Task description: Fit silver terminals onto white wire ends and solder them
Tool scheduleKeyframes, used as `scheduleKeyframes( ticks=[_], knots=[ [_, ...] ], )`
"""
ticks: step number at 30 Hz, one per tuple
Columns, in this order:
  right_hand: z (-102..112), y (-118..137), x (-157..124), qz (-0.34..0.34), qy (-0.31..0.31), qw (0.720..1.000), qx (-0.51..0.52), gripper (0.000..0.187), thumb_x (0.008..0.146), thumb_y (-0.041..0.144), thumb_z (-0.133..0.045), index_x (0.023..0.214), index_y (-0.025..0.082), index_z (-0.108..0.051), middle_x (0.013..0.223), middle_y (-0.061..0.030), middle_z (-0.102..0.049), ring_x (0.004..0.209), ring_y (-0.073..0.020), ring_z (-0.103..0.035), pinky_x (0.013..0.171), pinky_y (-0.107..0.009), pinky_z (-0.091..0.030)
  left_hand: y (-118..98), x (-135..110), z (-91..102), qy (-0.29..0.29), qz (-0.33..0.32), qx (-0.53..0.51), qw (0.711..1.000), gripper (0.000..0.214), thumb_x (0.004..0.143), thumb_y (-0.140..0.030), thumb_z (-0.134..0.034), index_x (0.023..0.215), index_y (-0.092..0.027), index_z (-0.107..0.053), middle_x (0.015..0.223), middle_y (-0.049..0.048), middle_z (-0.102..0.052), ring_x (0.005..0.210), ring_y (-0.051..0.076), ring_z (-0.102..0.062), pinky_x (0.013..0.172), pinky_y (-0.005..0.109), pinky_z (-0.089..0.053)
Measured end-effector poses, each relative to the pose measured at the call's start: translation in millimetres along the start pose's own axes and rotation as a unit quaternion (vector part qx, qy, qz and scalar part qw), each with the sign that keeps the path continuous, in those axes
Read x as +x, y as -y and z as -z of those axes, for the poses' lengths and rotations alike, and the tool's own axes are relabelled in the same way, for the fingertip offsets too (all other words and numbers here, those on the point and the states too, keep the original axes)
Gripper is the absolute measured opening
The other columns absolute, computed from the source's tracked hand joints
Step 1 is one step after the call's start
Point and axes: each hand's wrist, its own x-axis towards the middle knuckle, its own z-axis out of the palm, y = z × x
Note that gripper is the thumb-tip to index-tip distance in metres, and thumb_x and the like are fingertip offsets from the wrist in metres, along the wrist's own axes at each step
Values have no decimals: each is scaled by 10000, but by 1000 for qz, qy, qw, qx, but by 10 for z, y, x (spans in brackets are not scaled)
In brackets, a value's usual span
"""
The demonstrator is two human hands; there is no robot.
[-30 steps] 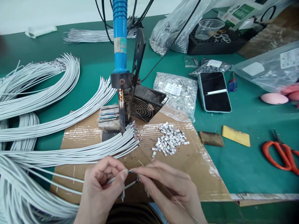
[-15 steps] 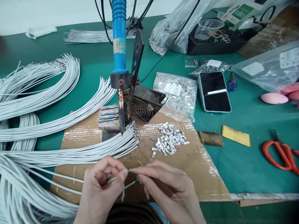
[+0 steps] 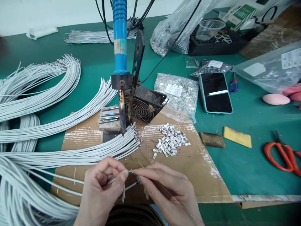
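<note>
My left hand (image 3: 103, 185) pinches a white cable (image 3: 111, 181) between thumb and index finger, close to its stripped end. Thin coloured wires (image 3: 130, 171) stick out past the thumb, and the index fingertip of my right hand (image 3: 164, 185) touches them. A fine solder wire (image 3: 174, 198) runs through my curled right fingers, its tip poking up beyond them. By the right thumb is a small metal piece on another white cable end (image 3: 132, 186); how it is held is partly hidden. Above the hands, a blue-handled soldering iron (image 3: 120, 56) points down in a stand.
Bundles of white cables (image 3: 70, 157) lie left on cardboard (image 3: 188, 182). Small metal connectors (image 3: 171, 141) form a pile ahead, below a bag of connectors (image 3: 178, 94). A fan (image 3: 141, 106) stands behind the iron. A phone (image 3: 215, 94), sponges (image 3: 237, 137) and orange-handled scissors (image 3: 279, 157) lie right.
Almost nothing differs. My right hand and the solder wire have shifted very slightly; my left hand keeps its pinch on the cable.
</note>
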Motion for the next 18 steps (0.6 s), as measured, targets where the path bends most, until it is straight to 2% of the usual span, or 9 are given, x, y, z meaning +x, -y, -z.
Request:
scheduleKeyframes(
  ticks=[3,5,8,11,15,18],
  knots=[
    [-8,14,2,-4,3,1000,14,346,911,87,-697,1113,331,-836,754,4,-720,598,-96,-638,546,-166,-503,-4,4,-1,0,2,-1,1000,200,644,-225,-876,622,-132,-701,485,-36,-562,462,47,-416,468,125,-296],
    [-30,29,-1,-31,-3,999,35,297,915,120,-701,1081,316,-850,730,-3,-704,581,-101,-628,531,-175,-498,-6,5,-4,0,2,-3,1000,203,641,-226,-879,623,-132,-700,483,-37,-561,457,45,-415,465,122,-300],
    [-104,48,-8,-130,-43,985,107,169,906,230,-739,994,283,-873,687,0,-658,522,-91,-587,483,-181,-477,-8,-6,-21,-4,-3,-2,1000,215,644,-238,-882,624,-137,-693,483,-40,-560,448,46,-419,456,122,-321],
    [-193,49,-5,-221,-67,953,196,129,870,338,-798,931,261,-882,663,16,-610,479,-63,-556,458,-157,-472,2,-43,-52,-21,-13,5,1000,215,666,-262,-873,642,-160,-685,497,-42,-578,441,57,-455,449,127,-371],
    [-262,61,18,-242,-46,926,286,177,831,403,-845,897,245,-884,632,25,-589,450,-46,-538,430,-130,-486,59,-101,-80,-64,-76,70,993,155,709,-275,-828,667,-192,-704,551,-21,-652,477,88,-539,471,142,-437],
    [-285,102,29,-274,-78,908,308,217,771,424,-890,843,219,-885,585,23,-602,435,-47,-525,422,-134,-497,119,-119,-83,-87,-129,116,981,105,737,-260,-788,676,-209,-719,598,-6,-708,488,100,-580,471,152,-446]
  ],
)
